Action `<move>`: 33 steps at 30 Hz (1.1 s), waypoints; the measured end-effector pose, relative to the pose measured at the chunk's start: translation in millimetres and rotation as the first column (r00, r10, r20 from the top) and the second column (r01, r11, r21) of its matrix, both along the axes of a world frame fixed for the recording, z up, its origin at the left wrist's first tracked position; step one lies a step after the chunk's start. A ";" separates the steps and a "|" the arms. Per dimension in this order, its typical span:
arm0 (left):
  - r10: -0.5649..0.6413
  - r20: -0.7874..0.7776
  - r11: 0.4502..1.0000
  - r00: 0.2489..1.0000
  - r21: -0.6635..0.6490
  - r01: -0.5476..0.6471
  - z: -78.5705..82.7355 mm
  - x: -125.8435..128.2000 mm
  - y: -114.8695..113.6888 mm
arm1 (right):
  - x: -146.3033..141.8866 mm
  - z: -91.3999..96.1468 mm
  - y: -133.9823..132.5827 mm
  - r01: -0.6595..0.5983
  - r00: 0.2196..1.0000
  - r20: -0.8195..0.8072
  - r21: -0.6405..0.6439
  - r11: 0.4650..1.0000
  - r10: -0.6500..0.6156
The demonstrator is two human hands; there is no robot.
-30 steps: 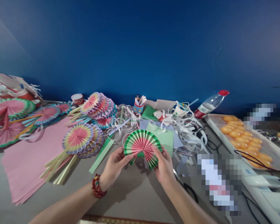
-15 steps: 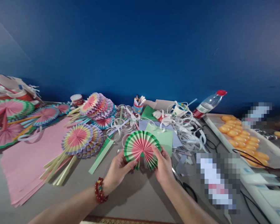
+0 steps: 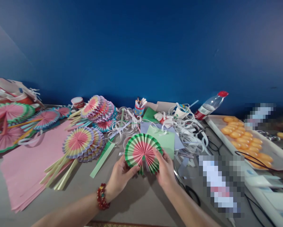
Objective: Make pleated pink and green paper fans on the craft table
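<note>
Between my hands is a pleated paper fan (image 3: pixel 141 148), pink at its centre, then pale green, with a dark green rim. It is spread almost into a full circle, with a gap at the bottom. My left hand (image 3: pixel 121 176) pinches its lower left edge, thumb in front. On the lower right side, my right hand (image 3: pixel 164 167) grips it, with the thumb lying over the pleats. The fan is held above the grey table (image 3: pixel 134 208). Light green paper (image 3: pixel 166 140) lies partly hidden behind it.
Left are finished pleated fans (image 3: pixel 78 143) and a stack of pink paper (image 3: pixel 35 157). Behind lie curled paper strips (image 3: pixel 190 135) and a pen cup (image 3: pixel 139 110). A red-capped bottle (image 3: pixel 209 105) leans near a tray of orange balls (image 3: pixel 247 142) at right. Black cables cross there.
The fan and both hands stay almost in place, still gripping. My left thumb has shifted slightly along the fan's lower edge. The view has moved very slightly.
</note>
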State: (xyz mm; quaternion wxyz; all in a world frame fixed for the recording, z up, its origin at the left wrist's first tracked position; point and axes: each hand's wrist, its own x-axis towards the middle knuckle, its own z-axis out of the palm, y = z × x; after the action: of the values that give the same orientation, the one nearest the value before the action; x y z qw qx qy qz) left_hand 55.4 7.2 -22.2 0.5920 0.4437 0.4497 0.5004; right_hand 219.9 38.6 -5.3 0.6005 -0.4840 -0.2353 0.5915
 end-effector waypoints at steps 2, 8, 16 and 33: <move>-0.025 0.053 0.999 0.998 -0.023 0.027 1.8 -2.6 2.2 | 0.8 2.9 0.8 -0.029 1.000 -0.009 -0.017 0.999 0.029; 0.057 0.172 0.991 0.984 -0.127 -0.035 4.1 -8.5 9.0 | -1.0 7.4 -0.2 -0.102 0.994 -0.035 0.034 0.994 0.103; 0.073 0.165 0.986 0.984 -0.162 -0.046 5.8 -10.0 9.8 | -0.4 3.0 0.1 -0.114 0.993 -0.018 0.046 0.992 0.114; 0.136 0.255 0.980 0.957 -0.176 -0.093 23.4 -24.4 20.4 | 14.6 -17.6 5.6 -0.155 0.949 0.284 0.036 0.987 0.139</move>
State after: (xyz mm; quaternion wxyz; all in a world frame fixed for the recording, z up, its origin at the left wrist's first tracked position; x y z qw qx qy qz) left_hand 31.0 27.6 1.2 0.6510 0.2960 0.4305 0.5507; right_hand 234.5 44.2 -22.9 0.5291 -0.5265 -0.3702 0.5530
